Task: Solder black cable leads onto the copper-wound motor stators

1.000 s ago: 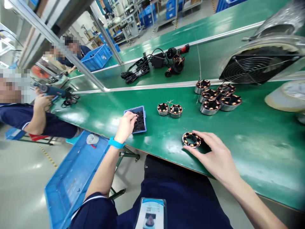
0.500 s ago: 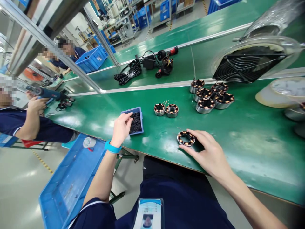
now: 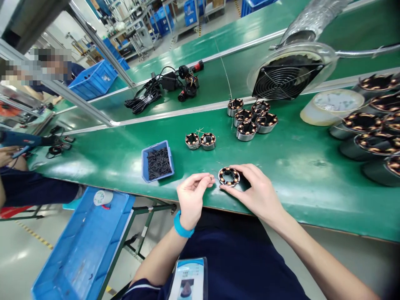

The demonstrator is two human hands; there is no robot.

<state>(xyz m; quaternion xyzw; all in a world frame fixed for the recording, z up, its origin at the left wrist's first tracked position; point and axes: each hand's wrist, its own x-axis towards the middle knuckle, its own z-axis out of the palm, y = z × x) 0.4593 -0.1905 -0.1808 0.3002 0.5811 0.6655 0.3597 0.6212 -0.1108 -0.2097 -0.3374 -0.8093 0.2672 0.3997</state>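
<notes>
A ring-shaped motor stator (image 3: 229,177) with copper windings sits near the bench's front edge. Thumb and fingers of my right hand (image 3: 256,189) grip its right side. Just left of it is my left hand (image 3: 194,192), its fingertips pinched together close to a thin wire at the stator's edge; whatever is between them is too small to make out. A blue-violet bin (image 3: 143,166) holds many short black tube pieces (image 3: 159,162), left of and beyond my left hand. Two more stators (image 3: 208,141) stand side by side farther back.
Several stators (image 3: 246,130) stand grouped behind my right hand, with larger ones (image 3: 362,123) at the far right. A black fan (image 3: 286,81) with a duct is at the back. Left are a blue tray (image 3: 78,246) below bench height and a co-worker with a blue power tool (image 3: 18,138).
My left hand has left the bin of black pieces and come right to the stator's left side. My right hand still grips the stator. The view has shifted to the right.
</notes>
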